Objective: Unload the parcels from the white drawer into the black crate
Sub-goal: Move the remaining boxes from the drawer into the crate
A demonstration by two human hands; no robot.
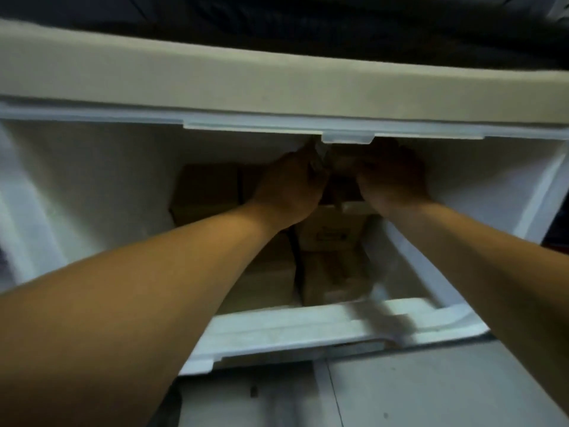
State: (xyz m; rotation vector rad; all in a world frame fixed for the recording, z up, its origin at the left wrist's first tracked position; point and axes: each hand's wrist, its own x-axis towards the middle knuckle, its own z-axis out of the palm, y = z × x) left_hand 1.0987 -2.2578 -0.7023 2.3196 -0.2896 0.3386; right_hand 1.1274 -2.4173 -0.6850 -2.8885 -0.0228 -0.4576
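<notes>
From the head camera, both arms reach deep into the open white drawer (308, 322). The left hand (286, 186) and right hand (394, 180) meet at a dim parcel (341, 163) far back under the cabinet edge — whether the fingers grip it I cannot tell. Brown boxes (334, 232) lie below — inside the drawer.
</notes>
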